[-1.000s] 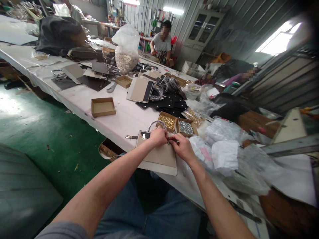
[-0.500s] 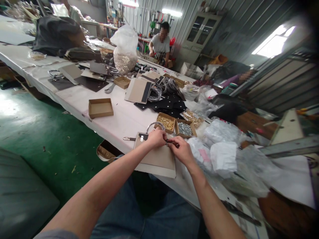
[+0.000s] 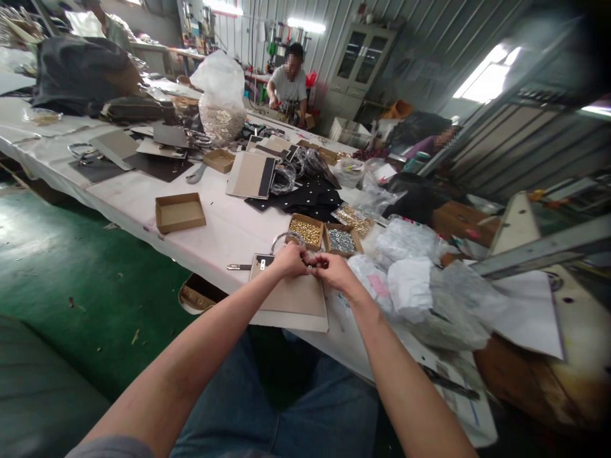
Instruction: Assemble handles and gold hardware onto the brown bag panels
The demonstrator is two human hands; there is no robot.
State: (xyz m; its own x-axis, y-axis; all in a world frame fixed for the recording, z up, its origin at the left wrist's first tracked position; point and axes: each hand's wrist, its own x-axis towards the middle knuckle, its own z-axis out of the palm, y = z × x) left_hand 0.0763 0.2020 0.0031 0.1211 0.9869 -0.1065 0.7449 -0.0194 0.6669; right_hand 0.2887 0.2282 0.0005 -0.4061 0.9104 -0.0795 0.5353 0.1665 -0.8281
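Observation:
My left hand [image 3: 290,261] and my right hand [image 3: 335,270] meet over the top edge of a tan panel [image 3: 291,300] lying at the near edge of the white table [image 3: 224,222]. Both hands are closed in a pinch on small hardware there; what sits between the fingers is too small to name. A metal ring handle [image 3: 285,238] arches just behind my left hand, and a small silver clasp [image 3: 262,263] shows on the panel's dark top strip. Right behind stand a box of gold fittings [image 3: 305,230] and a box of silver fittings [image 3: 340,240].
An empty cardboard box [image 3: 180,212] sits to the left, a metal tool [image 3: 237,267] beside the panel. Plastic-wrapped bundles [image 3: 420,280] crowd the right. More panels [image 3: 248,175], black pieces [image 3: 310,194] and a bag of parts [image 3: 220,102] lie farther back. A person [image 3: 286,83] works at the far end.
The view has swung slightly right and down. My hands stay pinched together at the panel's top edge, the right hand having drawn a little closer to the left.

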